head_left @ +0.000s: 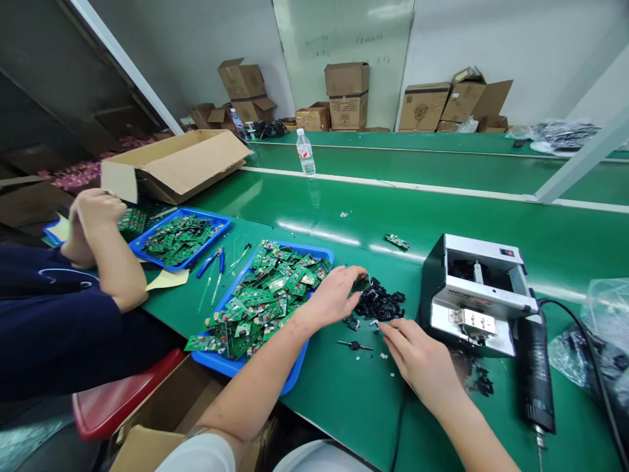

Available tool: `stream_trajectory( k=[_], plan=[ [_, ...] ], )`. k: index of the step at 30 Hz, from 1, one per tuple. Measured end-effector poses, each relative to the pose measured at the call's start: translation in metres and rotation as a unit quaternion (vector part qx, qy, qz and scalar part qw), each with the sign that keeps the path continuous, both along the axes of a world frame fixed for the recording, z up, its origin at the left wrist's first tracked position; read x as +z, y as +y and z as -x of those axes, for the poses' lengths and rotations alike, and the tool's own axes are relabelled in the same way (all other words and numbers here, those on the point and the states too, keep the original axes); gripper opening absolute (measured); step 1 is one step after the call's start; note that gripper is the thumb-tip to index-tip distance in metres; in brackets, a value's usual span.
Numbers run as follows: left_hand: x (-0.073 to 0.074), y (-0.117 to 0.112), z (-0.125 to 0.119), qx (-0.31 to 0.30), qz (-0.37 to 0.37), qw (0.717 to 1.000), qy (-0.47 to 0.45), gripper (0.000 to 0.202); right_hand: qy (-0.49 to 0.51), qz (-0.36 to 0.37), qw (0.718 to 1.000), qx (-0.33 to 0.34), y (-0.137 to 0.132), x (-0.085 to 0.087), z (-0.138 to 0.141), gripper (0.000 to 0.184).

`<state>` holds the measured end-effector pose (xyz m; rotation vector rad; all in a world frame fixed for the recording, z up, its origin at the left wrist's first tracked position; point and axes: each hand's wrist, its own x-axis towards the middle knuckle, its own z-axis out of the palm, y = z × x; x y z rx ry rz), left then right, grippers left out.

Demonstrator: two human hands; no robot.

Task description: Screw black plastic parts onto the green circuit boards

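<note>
The left hand [330, 299] reaches to a heap of black plastic parts [378, 303] at 12 o'clock on the green tabletop [344, 393]. Its fingers [354, 273] curl at the heap's edge, and the right hand's fingers [388, 333] sit just beside a small piece; whether either grips anything, I cannot tell. A blue tray [314, 254] of green circuit boards [260, 295] lies at 9 o'clock, a metal bench machine [472, 295] at 3 o'clock.

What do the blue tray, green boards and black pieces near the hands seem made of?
The blue tray looks like moulded plastic, with a smooth glossy rim. The green boards look like fibreglass circuit boards under shiny solder mask, with components mounted. The black pieces seem matte moulded plastic, though too small to be sure.
</note>
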<state>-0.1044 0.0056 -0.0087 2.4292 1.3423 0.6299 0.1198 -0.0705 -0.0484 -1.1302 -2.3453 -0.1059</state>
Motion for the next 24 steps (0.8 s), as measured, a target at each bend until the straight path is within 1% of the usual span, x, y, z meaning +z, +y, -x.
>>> stream_trajectory(
  k=[3, 6, 10, 12, 14, 17, 21, 24],
  plan=[
    [-0.002, -0.002, -0.005, -0.042, 0.057, 0.992, -0.102, 0.038, -0.015, 0.018, 1.000, -0.006, 0.007, -0.015, 0.009, 0.023],
    [-0.001, -0.005, -0.009, -0.066, 0.098, 0.981, -0.156, 0.039, -0.007, 0.044, 0.999, -0.017, 0.011, -0.025, 0.011, 0.024],
    [0.003, -0.008, -0.010, -0.088, 0.163, 0.969, -0.166, 0.031, 0.040, 0.098, 0.994, -0.021, 0.013, -0.030, 0.013, 0.022],
    [0.005, -0.009, -0.010, -0.106, 0.208, 0.958, -0.169, 0.025, 0.078, 0.137, 0.987, -0.019, 0.013, -0.028, 0.011, 0.021],
    [0.005, -0.011, -0.010, -0.126, 0.250, 0.945, -0.172, 0.024, 0.125, 0.185, 0.975, -0.014, 0.012, -0.025, 0.007, 0.023],
    [0.005, -0.015, -0.013, -0.155, 0.290, 0.927, -0.179, 0.022, 0.198, 0.278, 0.940, -0.005, 0.007, -0.017, -0.002, 0.025],
    [0.000, -0.022, -0.019, -0.175, 0.295, 0.918, -0.198, 0.018, 0.286, 0.408, 0.867, -0.006, 0.003, -0.005, -0.013, 0.030],
    [-0.002, -0.025, -0.021, -0.177, 0.306, 0.913, -0.202, 0.019, 0.338, 0.473, 0.814, -0.008, 0.002, 0.004, -0.016, 0.035]
  ],
)
